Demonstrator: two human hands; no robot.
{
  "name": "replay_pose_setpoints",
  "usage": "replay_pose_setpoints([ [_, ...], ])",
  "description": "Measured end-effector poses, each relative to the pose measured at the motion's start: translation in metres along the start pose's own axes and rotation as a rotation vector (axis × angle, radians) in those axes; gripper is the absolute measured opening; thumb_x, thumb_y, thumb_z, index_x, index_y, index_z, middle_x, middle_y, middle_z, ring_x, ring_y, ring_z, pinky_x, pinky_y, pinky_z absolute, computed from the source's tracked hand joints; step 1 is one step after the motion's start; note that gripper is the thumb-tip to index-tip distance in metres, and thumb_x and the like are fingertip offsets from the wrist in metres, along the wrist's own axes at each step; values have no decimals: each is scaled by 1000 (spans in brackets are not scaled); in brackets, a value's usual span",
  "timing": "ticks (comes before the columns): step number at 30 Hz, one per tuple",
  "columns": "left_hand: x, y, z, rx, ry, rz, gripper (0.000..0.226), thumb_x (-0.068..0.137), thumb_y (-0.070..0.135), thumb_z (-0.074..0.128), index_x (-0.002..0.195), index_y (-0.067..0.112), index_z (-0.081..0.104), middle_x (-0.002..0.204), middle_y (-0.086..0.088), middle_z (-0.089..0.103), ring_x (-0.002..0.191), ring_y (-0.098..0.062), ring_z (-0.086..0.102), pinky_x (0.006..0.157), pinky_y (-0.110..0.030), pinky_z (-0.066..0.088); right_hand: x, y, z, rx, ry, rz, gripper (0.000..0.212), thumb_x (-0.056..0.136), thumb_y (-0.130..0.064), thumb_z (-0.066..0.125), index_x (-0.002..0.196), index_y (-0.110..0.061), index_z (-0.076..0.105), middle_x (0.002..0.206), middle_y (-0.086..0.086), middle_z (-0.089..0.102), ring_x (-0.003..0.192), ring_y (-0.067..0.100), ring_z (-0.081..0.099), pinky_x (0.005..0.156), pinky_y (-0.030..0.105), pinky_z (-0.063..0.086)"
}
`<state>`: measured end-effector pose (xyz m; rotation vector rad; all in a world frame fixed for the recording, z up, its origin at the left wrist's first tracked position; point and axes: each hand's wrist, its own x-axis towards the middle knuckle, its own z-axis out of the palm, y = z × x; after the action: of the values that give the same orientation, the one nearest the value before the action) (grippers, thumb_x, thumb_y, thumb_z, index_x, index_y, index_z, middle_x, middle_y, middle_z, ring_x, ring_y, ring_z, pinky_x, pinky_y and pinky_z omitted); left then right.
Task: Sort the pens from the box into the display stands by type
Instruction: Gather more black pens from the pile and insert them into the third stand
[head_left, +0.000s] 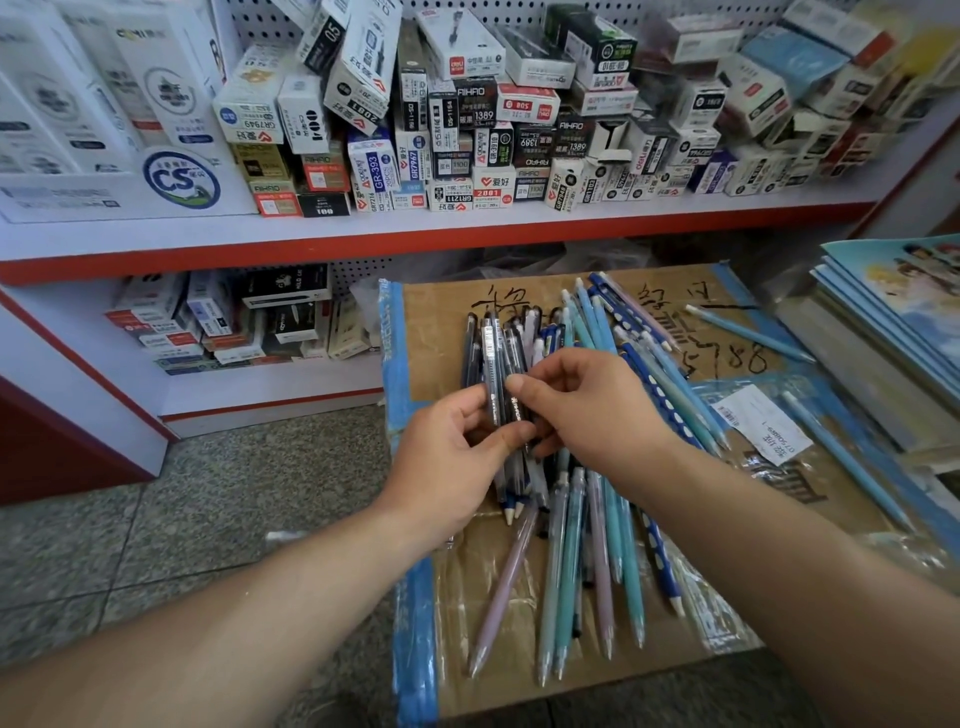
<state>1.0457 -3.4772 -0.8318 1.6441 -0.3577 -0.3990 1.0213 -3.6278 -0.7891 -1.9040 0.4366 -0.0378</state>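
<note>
My left hand gripped a bundle of dark pens above the cardboard box, near its left edge; my right hand pinched what looked like one of them.

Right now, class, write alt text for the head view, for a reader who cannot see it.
A left hand and a right hand grip a bundle of dark pens over a cardboard box strewn with pastel pens. Behind, a red-edged shelf holds stacked pen boxes; notebooks lie at the right.

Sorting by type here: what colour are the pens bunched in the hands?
Those pens are black with white lettering; the head view shows it best.
</note>
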Motion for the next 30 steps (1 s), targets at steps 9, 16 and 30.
replay_pose_setpoints([
  [9, 1, -2, 1, -42, -20, -4, 24, 95, 12, 67, 119, 18, 68, 105, 0, 78, 103, -17, 73, 98, -48, 55, 1, 1, 3, 76, -1, 10, 14, 95, -18, 71, 98, -5, 66, 78, 13, 70, 56, 22, 67, 59, 40, 63],
  [16, 1, -5, 1, -13, -40, 20, 24, 97, 16, 66, 121, 18, 68, 108, 1, 76, 106, -16, 71, 99, -47, 55, -3, 4, -1, 100, -13, 2, 10, 92, -10, 73, 98, -5, 67, 75, 8, 69, 58, 18, 67, 59, 33, 62],
  [30, 1, -6, 1, -1, -41, 54, 24, 98, 23, 65, 122, 19, 67, 113, 3, 75, 111, -14, 69, 101, -47, 53, -7, 4, -2, 129, 6, 39, 12, 88, -12, 78, 89, -4, 69, 70, 6, 69, 56, 14, 66, 52, 24, 56],
])
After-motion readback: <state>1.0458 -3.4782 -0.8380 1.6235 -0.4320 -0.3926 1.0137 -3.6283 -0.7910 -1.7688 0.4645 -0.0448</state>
